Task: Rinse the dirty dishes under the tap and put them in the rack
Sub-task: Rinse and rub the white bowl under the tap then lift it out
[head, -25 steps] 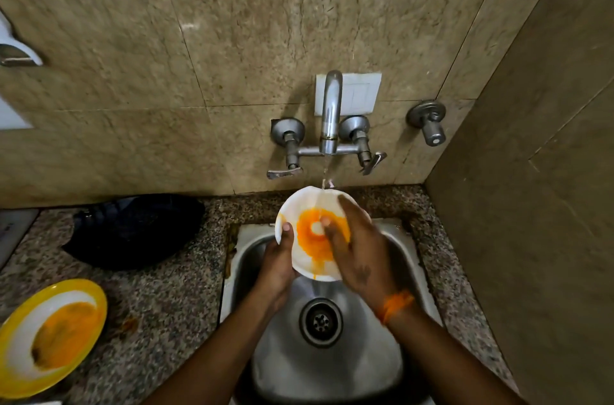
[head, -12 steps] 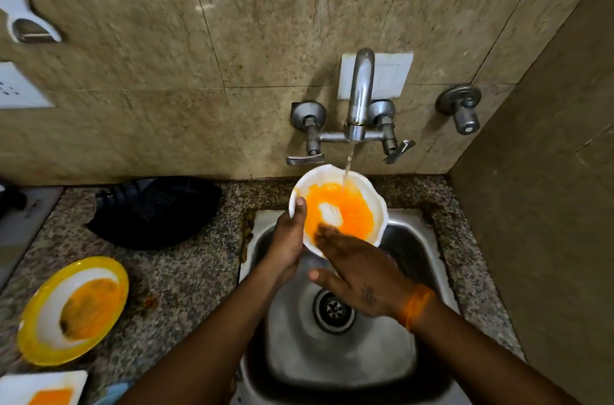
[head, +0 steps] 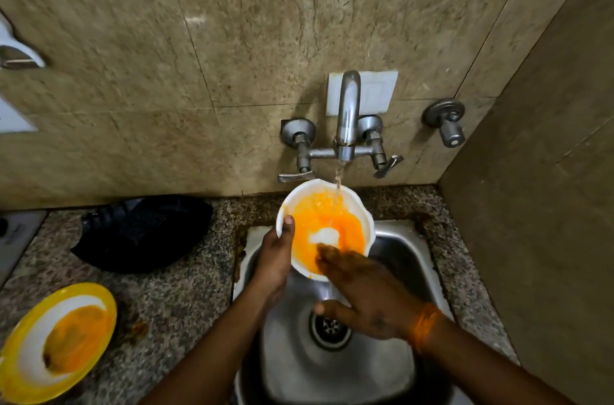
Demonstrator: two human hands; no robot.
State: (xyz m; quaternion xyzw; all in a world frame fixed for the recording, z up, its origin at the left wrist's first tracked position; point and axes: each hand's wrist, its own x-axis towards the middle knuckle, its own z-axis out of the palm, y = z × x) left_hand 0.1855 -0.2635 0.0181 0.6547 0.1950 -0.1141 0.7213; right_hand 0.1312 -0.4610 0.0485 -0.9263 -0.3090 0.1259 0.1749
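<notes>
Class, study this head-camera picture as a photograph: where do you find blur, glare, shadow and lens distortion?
Head view: the right hand's fingers are motion-blurred where they rub inside the white bowl; a small bright glare spot sits on the wall tile; the tap casts a dark shadow leftward on the wall; the wide lens bows the tile joints and the corner wall edge, and the corners darken.

The sink sits at the frame's 5 o'clock, sunk into the countertop, with its drain at the centre. At the sink's 12 o'clock the tap juts from the wall. The bowl is under the spout, over the sink's back edge. The left hand is at the bowl's 8 o'clock, the right hand at its 6. The plate lies on the countertop at the sink's 9 o'clock, with the dark cloth behind it near the wall.
</notes>
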